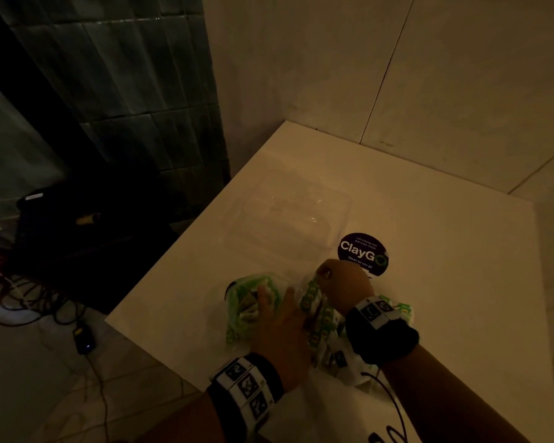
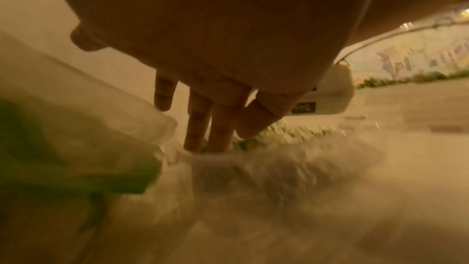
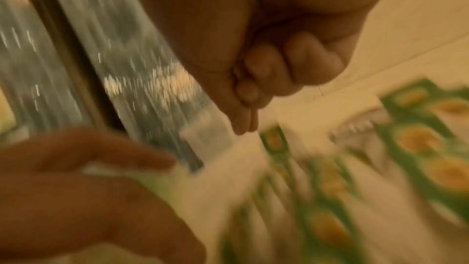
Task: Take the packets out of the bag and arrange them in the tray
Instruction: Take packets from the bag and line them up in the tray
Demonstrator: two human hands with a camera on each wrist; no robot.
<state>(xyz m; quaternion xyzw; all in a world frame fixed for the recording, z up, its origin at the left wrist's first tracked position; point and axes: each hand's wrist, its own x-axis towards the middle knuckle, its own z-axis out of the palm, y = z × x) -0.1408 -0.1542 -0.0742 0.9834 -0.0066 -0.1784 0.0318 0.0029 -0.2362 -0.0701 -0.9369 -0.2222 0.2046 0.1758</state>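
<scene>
A clear plastic bag (image 1: 241,326) full of green and white packets (image 1: 247,298) lies near the table's front left edge. My left hand (image 1: 279,318) reaches into its mouth with straight fingers. The left wrist view shows the fingertips (image 2: 198,144) dipped in among the packets (image 2: 248,145), thumb spread apart. My right hand (image 1: 339,279) is a fist just right of it, pinching the bag's clear plastic (image 3: 208,138) between thumb and fingers (image 3: 247,125). A strip of packets (image 1: 314,302) hangs under that fist. The clear tray (image 1: 301,215) sits just beyond both hands.
A round dark ClayGo sticker (image 1: 362,254) lies right of the tray. More packets (image 1: 400,308) lie by my right wrist. White walls close the table's far sides. Off the left edge the floor holds dark equipment (image 1: 77,231) and cables (image 1: 20,298).
</scene>
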